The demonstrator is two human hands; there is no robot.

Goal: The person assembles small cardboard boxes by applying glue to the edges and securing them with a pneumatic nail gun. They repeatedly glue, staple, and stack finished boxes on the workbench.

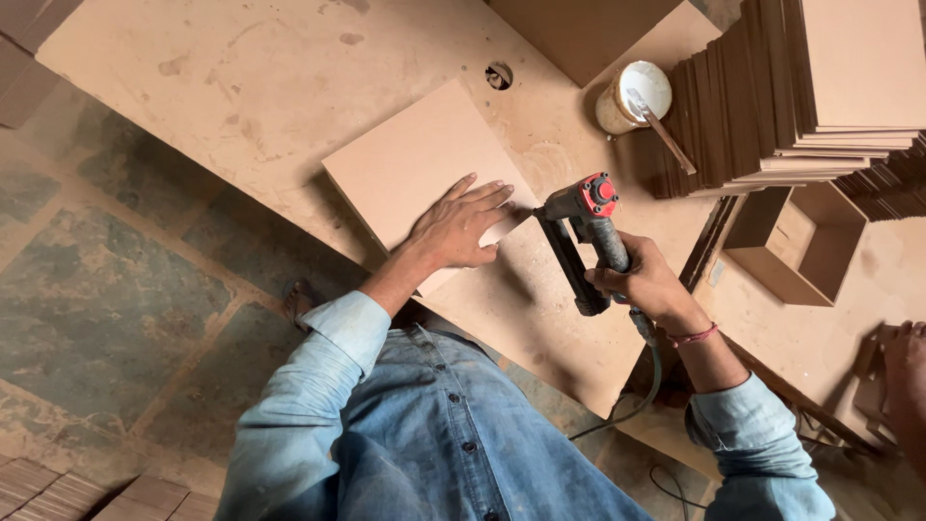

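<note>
On the worktable, the left hand lies flat, fingers spread, pinning a stiff, light-looking board, while the right hand wraps the grip of a seemingly heavy nailer nosed against its edge.

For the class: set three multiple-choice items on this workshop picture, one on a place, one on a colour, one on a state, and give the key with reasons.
1. Where does the left hand rest?
A. flat on the square board
B. on the white pot
C. inside the open box

2. What colour is the cap on the nail gun?
A. green
B. red
C. yellow

3. How is the right hand?
A. open and empty
B. flat on the table
C. closed round the gun's grip

Key: 1 A, the fingers are spread on the board; 2 B, the round cap at the gun's top is red; 3 C, the fingers wrap the dark handle.
</note>
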